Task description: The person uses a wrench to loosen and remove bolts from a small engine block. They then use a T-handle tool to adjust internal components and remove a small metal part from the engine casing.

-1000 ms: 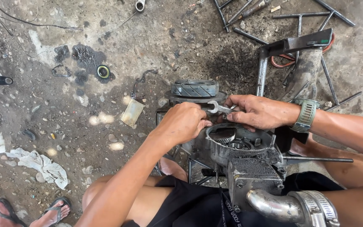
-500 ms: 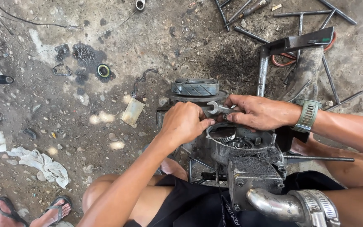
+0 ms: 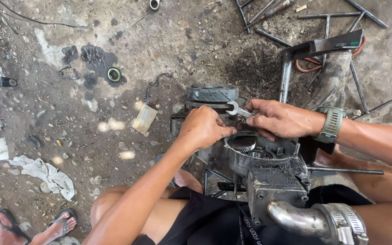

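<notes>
Greasy grey metal engine casing [image 3: 268,156], with its toothed gear [image 3: 242,144] exposed in an open round housing, sits on the stained concrete floor [image 3: 169,41] between the person's knees, a chrome exhaust pipe [image 3: 296,218] curving off its near end. Far to the left a crumpled white rag [image 3: 46,174] and a sandalled foot [image 3: 60,222] lie well clear, and a small pale rectangular piece [image 3: 144,119] rests just left of the engine. The left hand [image 3: 203,129] is curled into a fist against the casing's upper left rim; what it grips is hidden. To its right, the right hand [image 3: 282,119], a green watch strap at the wrist, is closed on a small silver open-ended spanner [image 3: 237,110] whose head points toward a dark ribbed round part [image 3: 212,93] at the far end. I judge the work goes best with the left hand bracing the casing firmly, the spanner seated fully on the fastener before pulling, and knuckles kept off the gear teeth.
</notes>
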